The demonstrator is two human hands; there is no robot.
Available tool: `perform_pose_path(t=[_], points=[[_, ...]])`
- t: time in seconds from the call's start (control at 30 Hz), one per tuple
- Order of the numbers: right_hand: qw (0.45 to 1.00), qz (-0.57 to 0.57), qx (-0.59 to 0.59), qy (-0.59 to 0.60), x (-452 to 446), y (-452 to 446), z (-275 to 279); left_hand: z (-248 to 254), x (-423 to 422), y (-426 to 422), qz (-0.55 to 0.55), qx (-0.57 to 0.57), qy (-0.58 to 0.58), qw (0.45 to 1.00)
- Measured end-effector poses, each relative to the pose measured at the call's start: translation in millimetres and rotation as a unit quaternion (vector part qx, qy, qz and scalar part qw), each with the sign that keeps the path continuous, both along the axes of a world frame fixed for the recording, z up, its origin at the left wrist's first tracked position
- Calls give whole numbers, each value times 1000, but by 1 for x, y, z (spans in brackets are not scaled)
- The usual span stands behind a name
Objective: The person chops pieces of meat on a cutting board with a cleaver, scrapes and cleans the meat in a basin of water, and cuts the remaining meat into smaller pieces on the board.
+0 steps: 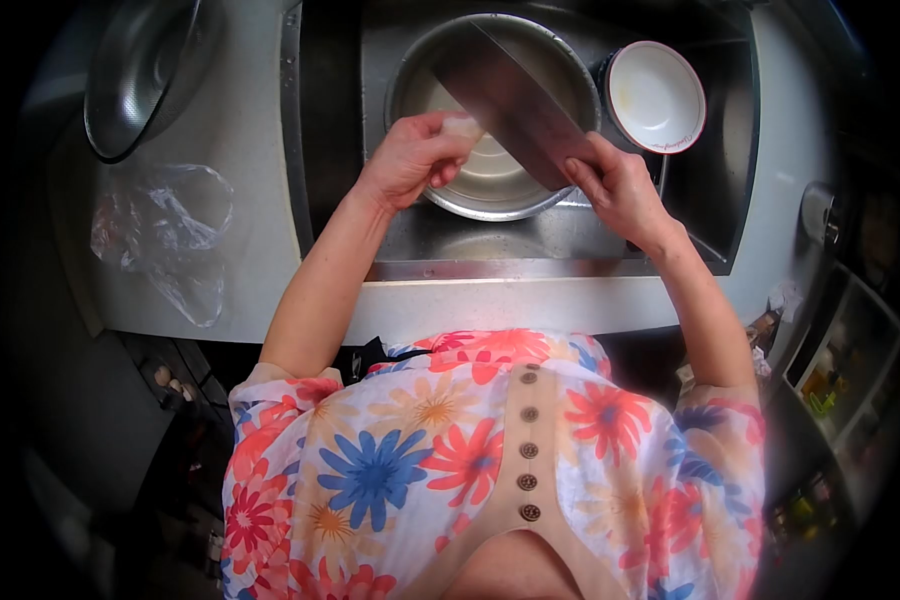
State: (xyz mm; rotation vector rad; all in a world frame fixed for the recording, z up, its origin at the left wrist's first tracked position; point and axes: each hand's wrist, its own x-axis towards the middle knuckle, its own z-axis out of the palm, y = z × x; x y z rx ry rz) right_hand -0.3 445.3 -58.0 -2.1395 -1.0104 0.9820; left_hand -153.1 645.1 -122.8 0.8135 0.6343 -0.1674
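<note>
Over a round metal basin (pixel 505 205) in the sink, my right hand (pixel 622 190) grips a wide-bladed cleaver (pixel 515 110) near its handle end. The blade slants up and to the left across the basin. My left hand (pixel 417 160) is closed on a small whitish piece (pixel 462 127), just left of the blade. Whether the piece touches the blade cannot be made out. Shallow water seems to lie in the basin. The cleaver's handle is mostly hidden by my right hand.
A white bowl with a red rim (pixel 657 97) stands right of the basin in the sink (pixel 410 240). On the left counter (pixel 255 200) lie a clear plastic bag (pixel 175 225) and, behind it, a metal strainer (pixel 135 85). A rack with small items (pixel 840 360) is at right.
</note>
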Motion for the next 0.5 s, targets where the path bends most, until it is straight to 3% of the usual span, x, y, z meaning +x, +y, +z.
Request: perform_pose_path(t=[0.2, 0.37, 0.5], points=[[999, 4, 52, 4, -10, 4, 5, -1, 3, 1, 7, 45, 5, 999], [998, -1, -52, -43, 8, -2, -8, 15, -1, -1, -9, 17, -16, 1000], [999, -30, 17, -8, -2, 2, 10, 4, 2, 3, 5, 64, 15, 998]])
